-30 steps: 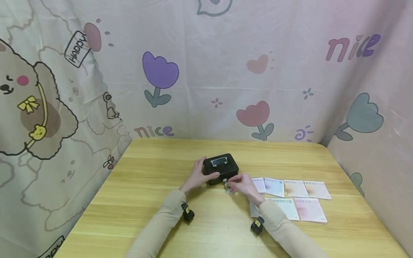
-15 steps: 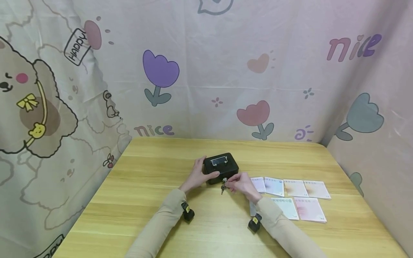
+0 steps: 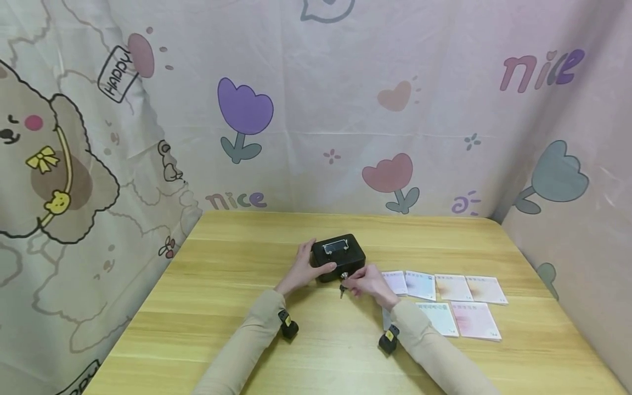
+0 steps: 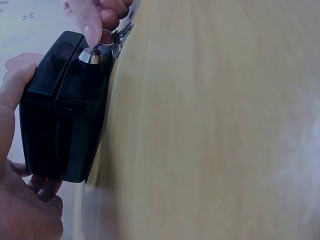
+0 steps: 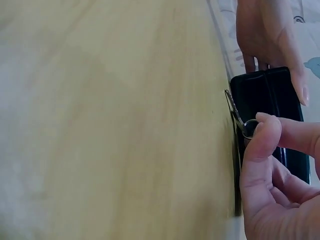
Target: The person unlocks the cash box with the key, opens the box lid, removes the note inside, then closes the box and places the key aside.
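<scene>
A small black cash box [image 3: 348, 260] with a silver folding handle [image 3: 336, 247] sits on the table. My left hand [image 3: 302, 270] grips its left end, thumb along the top and fingers round the far side. In the left wrist view, a silver lock [image 4: 91, 57] stands out from the box's front, with a key in it. My right hand [image 3: 370, 282] pinches that key between thumb and forefinger. From it hangs a ring [image 4: 106, 38] with a spare key [image 3: 342, 291], which dangles before the box. Most of the inserted key is hidden by the fingers.
To the right lie several stacks of play banknotes, among them a pink stack [image 3: 475, 320], a green one [image 3: 436, 319] and a blue one [image 3: 420, 286]. My right forearm [image 3: 424, 334] covers part of the front row. A patterned cloth [image 3: 306, 109] hangs behind the wooden table [image 3: 237, 241].
The right hand has turned slightly and moved a little left at the lock. The hanging key has swung from the right to straight down. The box and left hand stay put.
</scene>
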Motion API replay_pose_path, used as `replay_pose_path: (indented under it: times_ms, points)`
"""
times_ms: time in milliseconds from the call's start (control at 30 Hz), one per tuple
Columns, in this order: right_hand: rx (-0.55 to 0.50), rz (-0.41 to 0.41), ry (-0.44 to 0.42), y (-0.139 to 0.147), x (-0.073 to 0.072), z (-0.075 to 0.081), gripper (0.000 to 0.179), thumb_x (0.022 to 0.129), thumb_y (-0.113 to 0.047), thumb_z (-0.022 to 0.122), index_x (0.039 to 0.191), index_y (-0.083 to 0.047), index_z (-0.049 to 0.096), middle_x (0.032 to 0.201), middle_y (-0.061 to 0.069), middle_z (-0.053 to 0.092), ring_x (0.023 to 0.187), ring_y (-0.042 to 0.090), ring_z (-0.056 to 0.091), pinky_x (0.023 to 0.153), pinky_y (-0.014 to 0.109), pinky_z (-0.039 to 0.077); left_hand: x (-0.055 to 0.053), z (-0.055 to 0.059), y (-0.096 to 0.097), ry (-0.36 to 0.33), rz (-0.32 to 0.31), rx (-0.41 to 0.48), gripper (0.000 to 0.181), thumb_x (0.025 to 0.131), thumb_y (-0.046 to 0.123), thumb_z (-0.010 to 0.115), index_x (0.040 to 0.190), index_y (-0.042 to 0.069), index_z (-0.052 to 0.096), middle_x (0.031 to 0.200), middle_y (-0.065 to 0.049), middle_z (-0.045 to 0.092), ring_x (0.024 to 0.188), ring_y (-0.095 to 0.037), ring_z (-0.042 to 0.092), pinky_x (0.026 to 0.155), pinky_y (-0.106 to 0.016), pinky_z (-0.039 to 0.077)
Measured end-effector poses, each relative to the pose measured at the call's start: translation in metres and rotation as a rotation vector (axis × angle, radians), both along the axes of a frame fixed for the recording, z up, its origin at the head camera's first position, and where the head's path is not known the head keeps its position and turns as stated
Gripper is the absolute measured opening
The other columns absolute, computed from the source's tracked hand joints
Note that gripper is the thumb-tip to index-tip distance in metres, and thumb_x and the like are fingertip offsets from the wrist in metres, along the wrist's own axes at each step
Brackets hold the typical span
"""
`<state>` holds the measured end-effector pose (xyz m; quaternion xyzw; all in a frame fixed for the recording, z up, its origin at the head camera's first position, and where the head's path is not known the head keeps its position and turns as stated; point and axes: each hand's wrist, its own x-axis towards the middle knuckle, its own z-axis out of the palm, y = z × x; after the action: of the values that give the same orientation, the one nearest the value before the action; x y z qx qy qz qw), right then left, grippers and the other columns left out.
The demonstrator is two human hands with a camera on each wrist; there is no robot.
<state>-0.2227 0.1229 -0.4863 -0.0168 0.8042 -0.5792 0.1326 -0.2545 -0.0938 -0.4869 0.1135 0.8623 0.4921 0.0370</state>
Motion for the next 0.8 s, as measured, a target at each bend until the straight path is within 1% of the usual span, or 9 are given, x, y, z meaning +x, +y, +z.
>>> replay_pose_path:
  times_ms: [67,133,267,367,500,600,800]
  points:
    - [0.01,-0.023,0.006,-0.002,0.0,-0.001,0.01,0.081,-0.001,0.076,0.086,0.008,0.075,0.064,0.006,0.071,0.05,0.008,0.058,0.049,0.019,0.051,0.0,0.0,0.001,-0.005,0.001,0.002,0.106,0.083,0.05,0.079,0.16,0.008,0.02,0.156,-0.021,0.03,0.144,-0.043,0.038,0.119,-0.064,0.032]
    - [0.045,-0.046,0.02,-0.005,-0.001,0.0,0.007,0.08,0.0,0.076,0.082,0.007,0.074,0.061,0.005,0.069,0.049,0.008,0.058,0.047,0.018,0.051,0.0,0.0,0.001,-0.008,0.002,0.002,0.107,0.083,0.05,0.079,0.161,0.008,0.02,0.156,-0.021,0.029,0.144,-0.043,0.037,0.119,-0.064,0.032]
    - [0.183,-0.062,0.101,-0.009,0.001,0.003,0.004,0.078,0.001,0.075,0.076,0.002,0.072,0.06,0.005,0.068,0.048,0.01,0.059,0.045,0.021,0.051,0.001,0.001,0.002,-0.011,0.001,-0.003,0.107,0.082,0.05,0.079,0.161,0.008,0.019,0.159,-0.021,0.027,0.146,-0.043,0.035,0.12,-0.063,0.031]
    - [0.346,-0.058,0.229,-0.011,0.003,0.005,0.007,0.075,0.0,0.076,0.072,-0.004,0.072,0.062,0.003,0.07,0.052,0.009,0.06,0.05,0.021,0.052,0.001,0.002,0.002,-0.014,-0.002,-0.006,0.108,0.082,0.051,0.079,0.161,0.007,0.019,0.158,-0.021,0.027,0.146,-0.043,0.036,0.121,-0.062,0.032]
    - [0.525,-0.035,0.428,-0.013,0.005,0.007,0.012,0.07,0.0,0.077,0.065,-0.01,0.073,0.061,-0.001,0.07,0.059,0.009,0.06,0.056,0.023,0.05,0.001,0.002,0.001,-0.014,-0.003,-0.009,0.108,0.083,0.051,0.079,0.161,0.007,0.018,0.158,-0.021,0.028,0.146,-0.042,0.035,0.122,-0.061,0.031]
    - [0.572,-0.015,0.505,-0.013,0.007,0.007,0.016,0.069,0.0,0.077,0.062,-0.013,0.072,0.058,-0.003,0.069,0.057,0.01,0.059,0.055,0.024,0.048,0.001,0.001,0.001,-0.009,-0.004,-0.013,0.108,0.083,0.049,0.079,0.161,0.007,0.017,0.158,-0.022,0.027,0.147,-0.042,0.034,0.122,-0.06,0.03]
    - [0.603,-0.013,0.521,-0.014,0.009,0.009,0.018,0.067,0.001,0.076,0.06,-0.014,0.07,0.057,-0.002,0.068,0.054,0.009,0.056,0.051,0.022,0.045,0.002,0.003,0.001,0.001,-0.014,-0.006,0.108,0.083,0.048,0.079,0.161,0.005,0.017,0.158,-0.023,0.027,0.147,-0.043,0.034,0.122,-0.061,0.03]
